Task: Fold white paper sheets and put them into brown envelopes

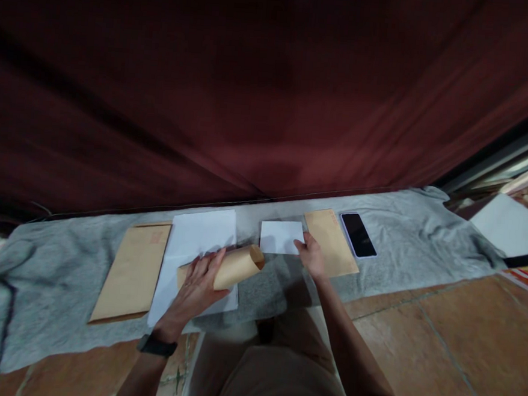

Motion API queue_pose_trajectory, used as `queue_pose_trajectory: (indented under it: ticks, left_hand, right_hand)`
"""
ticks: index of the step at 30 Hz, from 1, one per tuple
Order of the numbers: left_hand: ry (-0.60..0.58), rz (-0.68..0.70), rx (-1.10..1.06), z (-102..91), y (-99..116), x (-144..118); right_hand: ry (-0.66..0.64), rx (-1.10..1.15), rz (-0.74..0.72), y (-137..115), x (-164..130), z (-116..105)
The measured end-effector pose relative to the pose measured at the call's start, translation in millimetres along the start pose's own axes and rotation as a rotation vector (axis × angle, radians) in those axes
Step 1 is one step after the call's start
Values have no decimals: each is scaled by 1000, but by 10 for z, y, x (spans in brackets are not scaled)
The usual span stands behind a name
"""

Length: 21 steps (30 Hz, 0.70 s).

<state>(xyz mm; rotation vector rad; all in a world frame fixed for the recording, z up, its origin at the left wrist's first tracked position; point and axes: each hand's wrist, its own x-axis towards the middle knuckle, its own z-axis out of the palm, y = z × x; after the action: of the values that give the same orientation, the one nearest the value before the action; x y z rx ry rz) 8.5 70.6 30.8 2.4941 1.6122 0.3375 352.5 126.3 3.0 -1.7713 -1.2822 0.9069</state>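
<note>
My left hand (202, 278) grips a brown envelope (240, 267), its fingers over the top. The envelope bulges, and its mouth gapes toward the right. Beneath it lies a stack of white paper sheets (205, 230). Between thumb and fingers, my right hand (310, 255) pinches the right edge of a small white folded paper (282, 236). That paper is held flat, just right of the envelope's mouth. Another brown envelope (331, 242) lies flat beside my right hand, partly behind it.
A pile of brown envelopes (132, 273) lies left of the white sheets. A phone (358, 235) rests at the right. Grey cloth (406, 238) covers the narrow surface, with a dark red curtain (270, 102) behind it. Tiled floor (417, 335) shows in front.
</note>
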Motion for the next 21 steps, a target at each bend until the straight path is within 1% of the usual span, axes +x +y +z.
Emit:
queue_pose_trajectory:
  ticks: [3, 6, 9, 13, 17, 21]
  left_hand:
    - [2, -4, 0, -8, 6, 0]
    - [5, -2, 10, -2, 12, 1]
    - [12, 11, 38, 11, 28, 6]
    - [44, 14, 96, 18, 68, 6]
    - [79, 20, 148, 13, 108, -10]
    - [94, 40, 175, 3, 144, -14]
  right_hand:
    - [-14, 324, -14, 88, -108, -93]
    - [-12, 462, -20, 131, -230, -213]
    - [-42, 451, -50, 121, -333, -305]
    - [-113, 390, -107, 88, -409, -352]
    - [-209, 346, -126, 78, -410, -389]
    - [-295, 290, -109, 84, -338, -449]
